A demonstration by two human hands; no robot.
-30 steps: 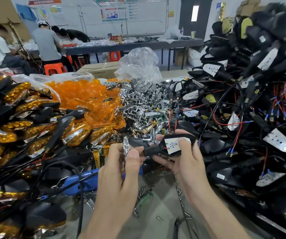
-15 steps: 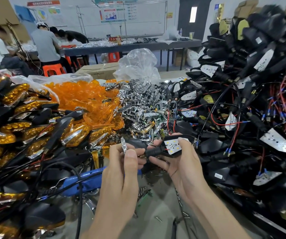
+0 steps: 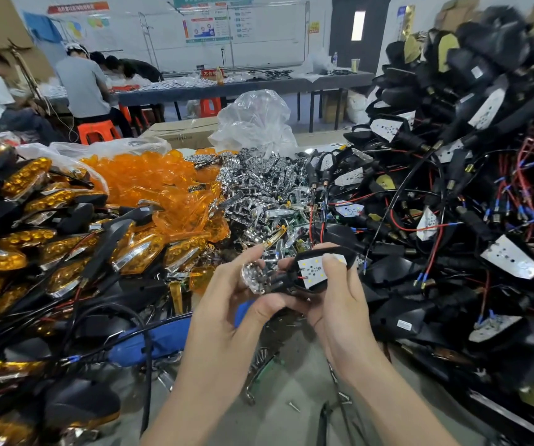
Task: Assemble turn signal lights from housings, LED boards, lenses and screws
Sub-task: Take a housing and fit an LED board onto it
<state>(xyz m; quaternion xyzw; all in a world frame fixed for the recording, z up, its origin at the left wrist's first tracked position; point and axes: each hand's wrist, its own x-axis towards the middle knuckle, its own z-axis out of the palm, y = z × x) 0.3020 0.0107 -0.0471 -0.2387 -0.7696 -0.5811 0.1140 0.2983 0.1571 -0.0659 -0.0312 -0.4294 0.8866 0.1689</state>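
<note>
Your left grip (image 3: 224, 323) is curled, thumb and fingertips pinching a small chrome reflector (image 3: 254, 280) in front of you. Your right grip (image 3: 339, 310) is wrapped around a black housing (image 3: 310, 252), with the thumb pressed onto the white LED board (image 3: 312, 268) seated in it. The reflector sits just beside the housing's stem end. I cannot tell whether the two touch. Both parts are held above the desk (image 3: 259, 423), between the heaps.

A blue-handled screwdriver (image 3: 150, 342) lies on the desk under your left wrist, and loose screws (image 3: 294, 405) are scattered near your forearms. On your left are finished lights (image 3: 27, 185) with amber faces. Behind them is a heap of orange lenses (image 3: 150, 178). Straight ahead is a heap of chrome reflectors (image 3: 265, 188), with a clear plastic bag (image 3: 253, 120) beyond it. On your right is a tall pile of wired black housings (image 3: 452, 188). People (image 3: 82, 82) sit at a long table in the background.
</note>
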